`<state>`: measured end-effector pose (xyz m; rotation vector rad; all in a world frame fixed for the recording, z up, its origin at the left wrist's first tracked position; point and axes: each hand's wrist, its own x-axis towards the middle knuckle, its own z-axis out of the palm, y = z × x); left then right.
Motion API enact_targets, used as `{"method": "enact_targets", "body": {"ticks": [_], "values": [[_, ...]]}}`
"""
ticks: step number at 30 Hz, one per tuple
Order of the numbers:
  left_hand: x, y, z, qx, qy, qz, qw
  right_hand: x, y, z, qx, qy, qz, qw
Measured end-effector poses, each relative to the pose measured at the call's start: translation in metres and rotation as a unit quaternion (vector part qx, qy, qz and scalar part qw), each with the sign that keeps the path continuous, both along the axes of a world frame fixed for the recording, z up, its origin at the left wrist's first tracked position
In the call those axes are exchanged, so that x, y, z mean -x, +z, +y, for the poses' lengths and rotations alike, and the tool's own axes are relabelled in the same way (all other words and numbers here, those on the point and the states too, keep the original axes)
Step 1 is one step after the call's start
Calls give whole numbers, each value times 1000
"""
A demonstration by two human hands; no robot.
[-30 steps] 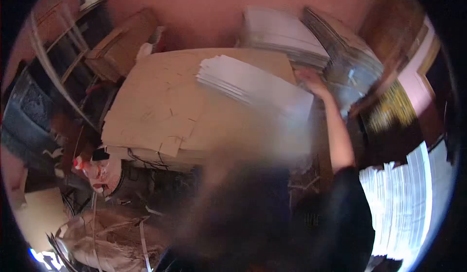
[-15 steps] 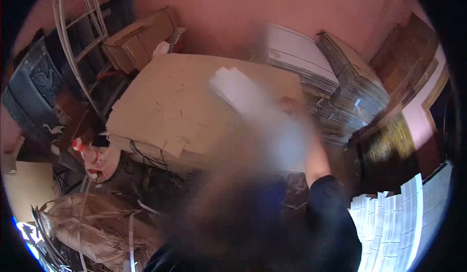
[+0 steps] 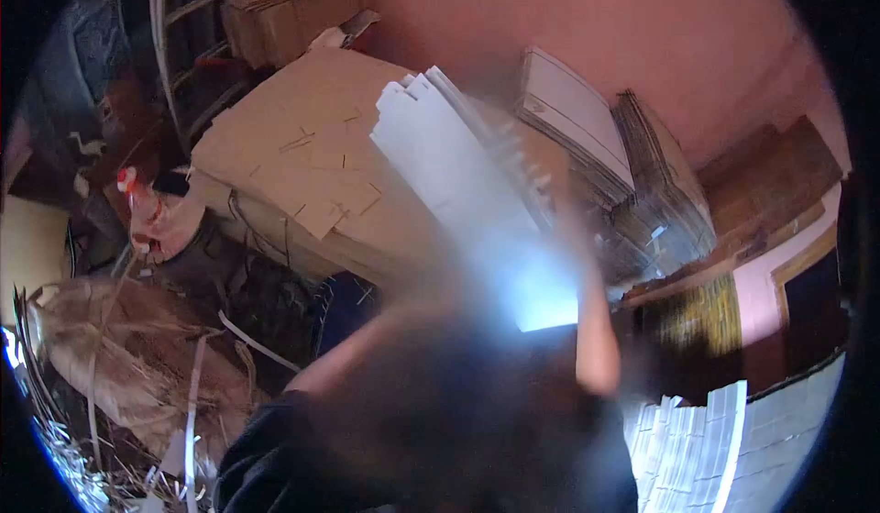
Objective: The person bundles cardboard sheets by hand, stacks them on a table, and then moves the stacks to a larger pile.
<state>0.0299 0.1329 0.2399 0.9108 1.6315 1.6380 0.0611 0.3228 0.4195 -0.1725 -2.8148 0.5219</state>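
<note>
Lifting seems to be the step in hand: the stack of white sheets (image 3: 454, 169) stands tilted above the right part of the desk (image 3: 293, 137). Its far end points to the pink wall and its near end dissolves into blur close to the person's chest. The sheets are fanned at the far end, so they do not lie squarely on each other.

The right hand (image 3: 564, 229) meets the right side of the stack, at the top of a bare forearm. It appears to carry the sheets, but the motion blur hides the fingers, so one cannot tell how it grips. The left arm (image 3: 367, 357) reaches in from the near left toward the near end of the stack. The left hand is lost in the same blur, and one cannot tell whether it is wide, narrow or holding.

The desk is covered with brown cardboard. Right of it, against the wall, a white pile (image 3: 573, 110) and a darker pile (image 3: 674, 187) stand side by side. More white sheets (image 3: 715, 449) lie at the near right. A bottle with a red cap (image 3: 128, 187) stands left of the desk.

In my judgement, the next move calls for firm support under both ends and a level stack, because loose fanned sheets slide off easily.
</note>
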Motion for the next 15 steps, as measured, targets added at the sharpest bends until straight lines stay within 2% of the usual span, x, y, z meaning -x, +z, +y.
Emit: {"method": "enact_targets", "body": {"ticks": [2,4,6,8,9,10,11,12,13,15], "values": [[6,-8,-58,39,-76,-3,996,-27,8,-12,2,27,2,1000],[6,18,-122,-34,-46,27,998,-54,13,-27,9,18,-21,1000],[-3,59,-178,-69,146,18,987,-67,1,-38,17,36,-50,998],[-6,71,-210,-120,354,-16,928,-80,-25,-47,-4,67,-56,996],[-2,68,-223,-98,417,34,903,-82,-54,-45,8,78,-73,994],[13,32,-241,-96,467,29,878,-84,-97,-38,20,98,-106,989],[17,18,-245,-81,475,21,876,-85,-137,-34,31,117,-136,983],[19,10,-244,-54,505,40,861,-88,-158,-34,41,134,-162,977],[22,0,-240,-29,530,60,845,-93,-134,-72,-67,144,-136,978],[28,-35,-228,47,489,7,871,-110,-242,-65,-75,136,-94,983]]}}
